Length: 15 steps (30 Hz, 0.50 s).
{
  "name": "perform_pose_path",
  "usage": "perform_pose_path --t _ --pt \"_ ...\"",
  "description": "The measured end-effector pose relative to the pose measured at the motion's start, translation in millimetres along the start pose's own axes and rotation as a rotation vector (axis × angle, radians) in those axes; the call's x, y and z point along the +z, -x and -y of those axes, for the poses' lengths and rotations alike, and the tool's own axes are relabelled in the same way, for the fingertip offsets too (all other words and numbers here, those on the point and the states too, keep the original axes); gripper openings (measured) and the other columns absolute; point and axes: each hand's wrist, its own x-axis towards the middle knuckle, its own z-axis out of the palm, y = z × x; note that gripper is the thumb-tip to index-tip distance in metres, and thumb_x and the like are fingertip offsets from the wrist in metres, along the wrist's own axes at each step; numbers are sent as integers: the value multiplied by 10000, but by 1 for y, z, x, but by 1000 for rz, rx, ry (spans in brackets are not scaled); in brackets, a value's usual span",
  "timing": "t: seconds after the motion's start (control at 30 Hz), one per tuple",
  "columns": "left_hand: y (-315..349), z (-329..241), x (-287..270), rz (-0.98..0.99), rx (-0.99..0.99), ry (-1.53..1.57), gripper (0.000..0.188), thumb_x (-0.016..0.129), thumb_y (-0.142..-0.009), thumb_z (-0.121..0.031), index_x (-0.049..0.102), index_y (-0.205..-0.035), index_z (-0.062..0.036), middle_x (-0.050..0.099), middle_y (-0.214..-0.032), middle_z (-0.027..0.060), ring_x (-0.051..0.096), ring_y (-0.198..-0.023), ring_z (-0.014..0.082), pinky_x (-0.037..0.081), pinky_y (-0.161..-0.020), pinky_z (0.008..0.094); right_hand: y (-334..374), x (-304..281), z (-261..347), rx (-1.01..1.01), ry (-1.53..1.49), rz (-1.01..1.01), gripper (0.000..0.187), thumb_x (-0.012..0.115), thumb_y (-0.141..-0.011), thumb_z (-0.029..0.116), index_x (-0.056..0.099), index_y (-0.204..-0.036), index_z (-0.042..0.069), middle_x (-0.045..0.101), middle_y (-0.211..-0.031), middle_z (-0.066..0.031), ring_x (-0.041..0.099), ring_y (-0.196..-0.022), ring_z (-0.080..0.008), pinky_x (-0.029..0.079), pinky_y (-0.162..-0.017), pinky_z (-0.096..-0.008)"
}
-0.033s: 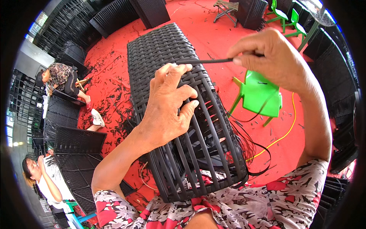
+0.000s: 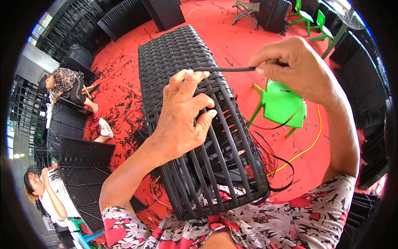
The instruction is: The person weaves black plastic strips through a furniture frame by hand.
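Observation:
A black woven panel (image 2: 176,52) stretches away from my lap. Its far part is a tight weave, while bare parallel strips (image 2: 222,141) with gaps between them form the near part. My left hand (image 2: 180,114) rests on the weave with its fingers apart, the fingertips beside the spot where a black plastic strip (image 2: 232,69) comes out. Off to the right and raised, my right hand (image 2: 292,68) pinches that strip between thumb and fingers. The strip runs nearly level between the two hands. Its loose tail hangs past the right hand, blurred in part.
Right of the panel stands a green plastic chair (image 2: 284,103), near a yellow cord (image 2: 304,154) on the red floor (image 2: 232,41). Black scraps (image 2: 120,108) litter the floor at left. Two people (image 2: 66,85) sit at far left beside black woven pieces (image 2: 87,155).
My right hand has shifted slightly down and to the right, still holding the strip. The strip's hanging tail has swung a little. My left hand stays in place.

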Motion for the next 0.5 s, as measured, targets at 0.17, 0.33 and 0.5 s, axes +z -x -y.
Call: perform_pose_path --t 0.17,0.33,0.5 --pt "-2 1 1 53 11 -118 173 690 -736 -96 650 -889 -25 437 -1357 158 332 -1276 381 262 -1059 477 14 -9 1 -3 -69 -52 54 587 -807 7 610 -842 -27 506 -635 24 448 -582 -22 360 -522 -204" --pt "-1 6 2 135 0 -184 193 649 -769 -131 665 -919 -9 402 -1394 179 296 -1299 403 230 -1074 482 19 -5 -3 25 -211 -136 31 599 -805 0 595 -819 -28 506 -674 17 462 -612 -31 357 -524 -217" --pt "-2 7 8 162 -57 -176 210 646 -747 -121 672 -921 -6 384 -1410 188 280 -1310 415 194 -1089 493 27 2 -5 -129 10 -77 70 641 -755 -14 643 -825 -19 519 -655 -31 477 -567 -97 366 -510 -252"
